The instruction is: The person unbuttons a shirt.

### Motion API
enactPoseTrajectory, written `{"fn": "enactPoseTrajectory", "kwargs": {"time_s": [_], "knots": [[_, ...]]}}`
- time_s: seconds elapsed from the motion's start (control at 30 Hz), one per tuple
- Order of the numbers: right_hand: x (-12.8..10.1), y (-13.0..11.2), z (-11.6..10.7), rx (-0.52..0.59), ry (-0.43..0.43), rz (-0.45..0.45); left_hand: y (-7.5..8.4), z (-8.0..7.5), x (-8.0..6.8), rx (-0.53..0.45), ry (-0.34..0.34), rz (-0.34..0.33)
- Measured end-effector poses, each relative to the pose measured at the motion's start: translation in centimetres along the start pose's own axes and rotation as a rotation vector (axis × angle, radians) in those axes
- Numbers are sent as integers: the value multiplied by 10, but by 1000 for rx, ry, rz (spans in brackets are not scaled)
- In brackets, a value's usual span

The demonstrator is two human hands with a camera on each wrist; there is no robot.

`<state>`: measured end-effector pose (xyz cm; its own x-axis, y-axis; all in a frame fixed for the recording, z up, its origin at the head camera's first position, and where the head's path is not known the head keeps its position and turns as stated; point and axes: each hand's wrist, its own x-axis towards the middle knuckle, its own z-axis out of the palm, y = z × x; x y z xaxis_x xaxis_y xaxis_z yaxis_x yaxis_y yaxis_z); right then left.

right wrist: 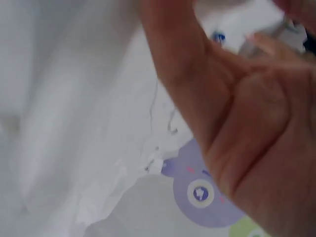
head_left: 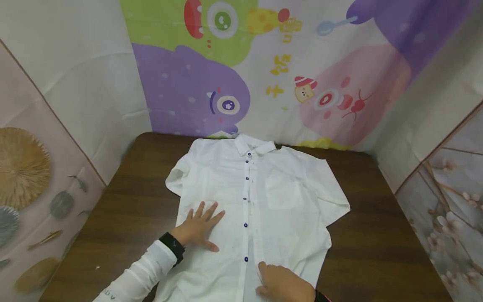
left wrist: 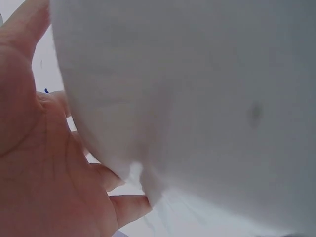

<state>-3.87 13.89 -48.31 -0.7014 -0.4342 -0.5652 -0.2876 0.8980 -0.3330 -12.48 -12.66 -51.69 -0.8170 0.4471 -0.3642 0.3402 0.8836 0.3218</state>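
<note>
Lying flat and face up, the shirt (head_left: 260, 205) covers the middle of the brown surface (head_left: 128, 201), collar (head_left: 254, 146) at the far edge and hem toward the near edge. Its placket is closed with blue buttons (head_left: 245, 225) running down the centre, a chest pocket (head_left: 283, 191) sits right of them, and both short sleeves spread outward. The left hand (head_left: 200, 226) rests palm down on the shirt's left front, fingers straight and spread, grasping nothing; a black wristband and white sleeve (head_left: 147, 272) follow behind it. The right hand (head_left: 281, 283) lies on the cloth near the hem, just right of the placket, fingers bent onto the fabric; whether it pinches the cloth I cannot tell. Behind the surface hangs a backdrop (head_left: 234, 75) printed with green, purple and pink cartoon monsters, with plain white cloth to its left.
</note>
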Motion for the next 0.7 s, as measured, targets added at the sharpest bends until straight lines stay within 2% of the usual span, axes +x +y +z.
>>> {"fn": "enactPoseTrajectory", "kwargs": {"time_s": [0.1, 0.17, 0.3, 0.4, 0.47, 0.53, 0.63, 0.7], "knots": [[1, 1, -14, -11, -85, 6, 0, -1, 0, 4, 3, -5], [1, 5, -28, -5, -105, -24, 0, -2, 0, 1, -2, -12], [-2, 17, -60, 71, -44, -28, 3, -10, 3, 10, -18, -23], [-1, 25, -84, 127, 37, -14, 7, -23, 5, 32, 10, -18], [1, 30, -100, 146, 87, -21, 11, -35, 6, 45, 62, 1], [5, 35, -114, 137, 158, -66, 16, -49, 6, 88, 156, 43], [12, 42, -130, 92, 324, -147, 21, -70, 8, 172, 335, 100], [18, 45, -139, 48, 456, -186, 23, -82, 12, 225, 431, 108]]}}
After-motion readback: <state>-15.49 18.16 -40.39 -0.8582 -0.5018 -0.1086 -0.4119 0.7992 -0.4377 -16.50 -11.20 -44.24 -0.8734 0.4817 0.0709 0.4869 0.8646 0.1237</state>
